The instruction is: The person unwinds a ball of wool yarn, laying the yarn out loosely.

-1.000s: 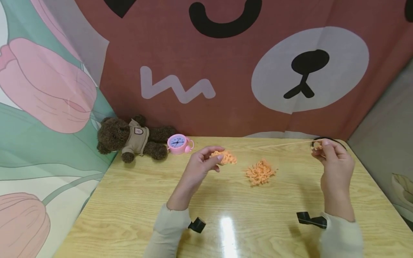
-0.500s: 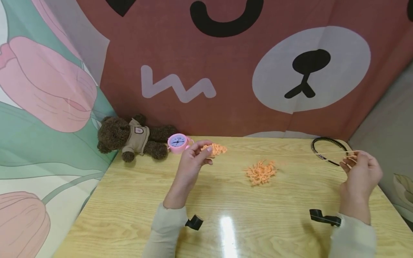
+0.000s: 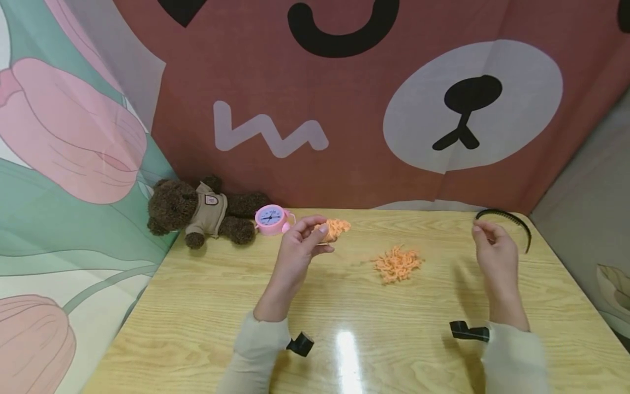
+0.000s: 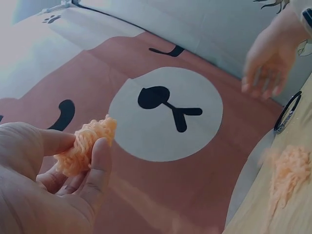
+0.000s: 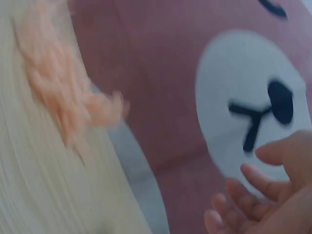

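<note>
Above the middle of the table, my left hand (image 3: 297, 245) pinches a bundle of orange yarn (image 3: 338, 229) between thumb and fingers. In the left wrist view the bundle (image 4: 87, 148) looks wound into a short, fuzzy roll. A loose heap of crinkly orange yarn (image 3: 397, 266) lies on the table between the hands. My right hand (image 3: 498, 257) is raised over the table's right side, in front of a black headband (image 3: 517, 219). Seen from the right wrist, that hand (image 5: 273, 195) has loosely bent fingers, a thumb standing apart, and nothing held.
A brown teddy bear (image 3: 206, 210) in a tan shirt lies at the back left of the wooden table (image 3: 221, 306). Beside its feet stands a pink alarm clock (image 3: 272, 219). A printed cloth (image 3: 354, 164) hangs behind the table's back edge.
My right hand swung right, drawing a thin yarn strand, then came back left; the strand no longer shows in it. The left hand shifted slightly left and back, keeping its bundle.
</note>
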Demonstrator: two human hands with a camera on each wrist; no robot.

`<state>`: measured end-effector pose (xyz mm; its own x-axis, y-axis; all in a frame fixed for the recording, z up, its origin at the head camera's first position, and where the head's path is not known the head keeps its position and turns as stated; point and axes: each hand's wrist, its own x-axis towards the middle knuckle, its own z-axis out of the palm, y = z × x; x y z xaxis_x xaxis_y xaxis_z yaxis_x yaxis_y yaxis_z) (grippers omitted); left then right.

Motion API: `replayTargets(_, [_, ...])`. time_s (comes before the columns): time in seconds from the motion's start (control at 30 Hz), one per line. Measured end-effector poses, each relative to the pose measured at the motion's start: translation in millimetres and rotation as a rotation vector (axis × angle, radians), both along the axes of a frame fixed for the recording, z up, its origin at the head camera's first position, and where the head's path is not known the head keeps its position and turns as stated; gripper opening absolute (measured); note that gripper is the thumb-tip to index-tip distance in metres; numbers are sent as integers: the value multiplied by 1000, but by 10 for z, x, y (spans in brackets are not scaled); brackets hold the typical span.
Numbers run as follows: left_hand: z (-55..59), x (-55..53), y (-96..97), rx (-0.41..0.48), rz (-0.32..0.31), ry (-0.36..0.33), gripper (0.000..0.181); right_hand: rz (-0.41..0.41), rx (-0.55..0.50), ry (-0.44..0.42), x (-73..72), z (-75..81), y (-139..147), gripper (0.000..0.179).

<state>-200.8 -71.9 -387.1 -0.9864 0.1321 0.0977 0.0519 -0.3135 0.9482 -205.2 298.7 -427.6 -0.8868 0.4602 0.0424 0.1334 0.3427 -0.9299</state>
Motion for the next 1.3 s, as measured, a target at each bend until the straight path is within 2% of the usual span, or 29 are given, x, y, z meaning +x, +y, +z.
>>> replayTargets(0.03, [-4,7,15,-3,-11,2,19,44,63,14,-2,9,-93,45])
replayTargets(0.13, [-8,29,53,-7,-35,1,21,233,146,80,7,36,-410,47])
replayTargets(0.23, [-14,47,86,-15,-65,-2,23,470,170,120,30,35,-783,43])
replayTargets(0.37, [-14,77,123,-47,-132,6,28,779,178,111,117,-22,-1242,46])
replayTargets(0.47, [-12,97,140,-67,-185,9,30,931,183,117,181,-86,-1471,47])
replayTargets(0.53, [-16,105,146,-79,-211,11,30,971,184,129,201,-123,-1540,41])
replayTargets(0.63, [-15,114,151,-92,-240,11,30,939,147,149,202,-127,-1519,26])
replayTargets(0.7, [-16,114,153,-95,-251,10,31,853,118,164,186,-96,-1449,23])
replayTargets(0.87, [-23,101,151,-102,-259,-2,33,598,33,207,149,45,-1224,32])
replayTargets(1.03, [-43,87,142,-118,-263,-4,33,459,-59,250,140,169,-1049,39])
replayTargets(1.17, [-60,66,121,-134,-229,2,32,364,-125,271,137,227,-911,39])
replayTargets(1.3, [-71,25,83,-133,-149,-3,31,285,-268,312,129,248,-764,39])
